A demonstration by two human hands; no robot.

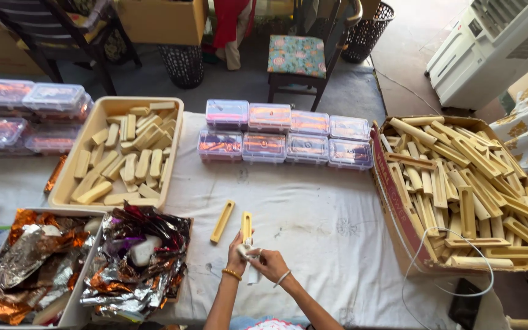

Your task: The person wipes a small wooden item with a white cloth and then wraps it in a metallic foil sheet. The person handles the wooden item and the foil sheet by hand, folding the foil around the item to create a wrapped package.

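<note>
Hard to read at the hands: left hand (238, 252) and right hand (268, 263) overlap at the near table edge, fingers bunched around a small white item (244, 252). Can't tell what the item is, or which hand bears it. A white strip (252, 273) hangs below the hands; its lower end is lost against the white cloth (313, 220).

Upper arms and body cut off by the frame bottom. Foil trays (62, 269) at left partly cropped; a white block (144, 249) sits half buried in the foil.

Pose: both forearms come up from the bottom edge and converge, wrists bent inward, a bangle on each wrist. Left fingers curled shut, touching the lower end of a yellow slotted piece (247, 227) that lies upright on the cloth. Right fingers curled toward the left hand, pinching at the same spot.

A second yellow piece (222, 221) lies tilted just left, apart from the hands. Cardboard box of similar pieces (459, 183) at right; beige tray of blocks (123, 156) at left; clear lidded boxes (283, 139) in rows at the far side.
</note>
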